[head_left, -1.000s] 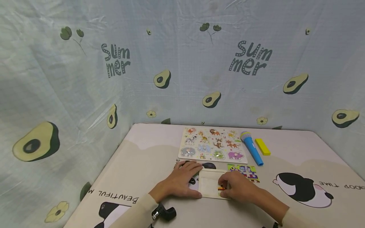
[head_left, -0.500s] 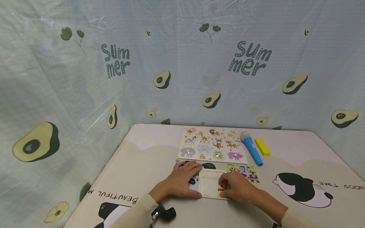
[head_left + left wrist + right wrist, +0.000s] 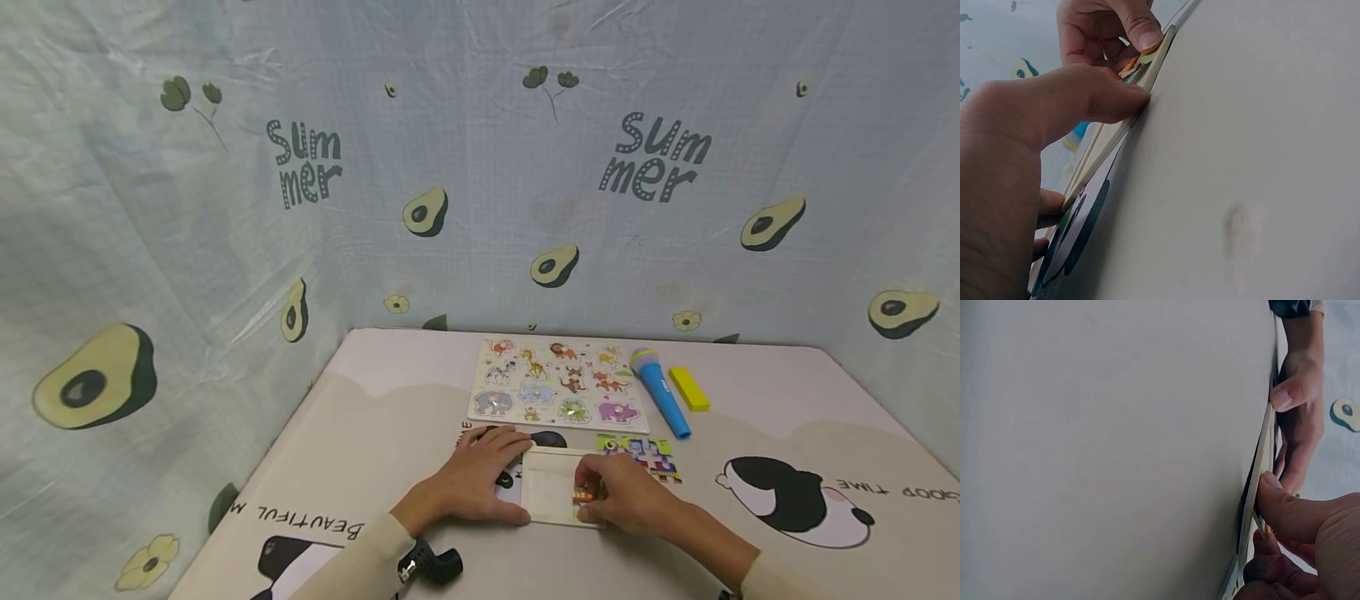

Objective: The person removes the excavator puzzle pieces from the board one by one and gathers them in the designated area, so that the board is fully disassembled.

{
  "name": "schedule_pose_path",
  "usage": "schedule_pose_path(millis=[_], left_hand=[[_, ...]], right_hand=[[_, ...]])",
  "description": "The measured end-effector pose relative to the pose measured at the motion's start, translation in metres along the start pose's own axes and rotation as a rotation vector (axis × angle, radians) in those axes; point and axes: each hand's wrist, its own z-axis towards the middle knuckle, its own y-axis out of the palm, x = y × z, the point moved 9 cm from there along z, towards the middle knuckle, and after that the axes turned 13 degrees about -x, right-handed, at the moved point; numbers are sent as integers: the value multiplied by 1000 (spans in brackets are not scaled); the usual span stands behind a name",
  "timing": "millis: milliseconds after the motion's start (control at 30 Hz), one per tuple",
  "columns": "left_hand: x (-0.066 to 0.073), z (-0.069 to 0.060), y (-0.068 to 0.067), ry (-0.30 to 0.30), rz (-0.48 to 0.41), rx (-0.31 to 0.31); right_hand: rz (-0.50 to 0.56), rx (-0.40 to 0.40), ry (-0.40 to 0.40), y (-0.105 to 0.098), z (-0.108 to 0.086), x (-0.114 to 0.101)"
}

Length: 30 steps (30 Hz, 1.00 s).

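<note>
A small pale wooden puzzle tray (image 3: 550, 481) lies before me. My left hand (image 3: 480, 475) rests at its left end, fingers spread and fairly straight, thumb (image 3: 1119, 100) on the near edge in the left wrist view. My right hand (image 3: 630, 492) pinches a colourful puzzle piece (image 3: 582, 496) between thumb and fingers over the tray's right part. The right wrist view shows that thumb (image 3: 1285, 506) against the tray's near edge; the fingers hide most of the piece. Behind the right hand lies a group of joined, brightly printed puzzle pieces (image 3: 648, 454), partly covered.
An animal peg puzzle board (image 3: 558, 383) lies at the back of the table. To its right are a blue toy microphone (image 3: 663, 396) and a yellow block (image 3: 689, 389). A printed curtain (image 3: 480, 167) hangs behind the table's far edge.
</note>
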Motion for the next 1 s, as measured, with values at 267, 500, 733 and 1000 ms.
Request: schedule_pose_path(millis=[267,500,733,1000], left_hand=[[1,-1,1,10,1,9],[1,0,0,5,6,4],[1,0,0,-3,3,-1],[0,0,0,3,13,6]], right_hand=[[40,-19,-60,-2,-1,-1],[63,-38,-111,-2,-2,-2],[77,-38,-156,-5,-4,-5],[99,1,-139,-17,-11,-1]])
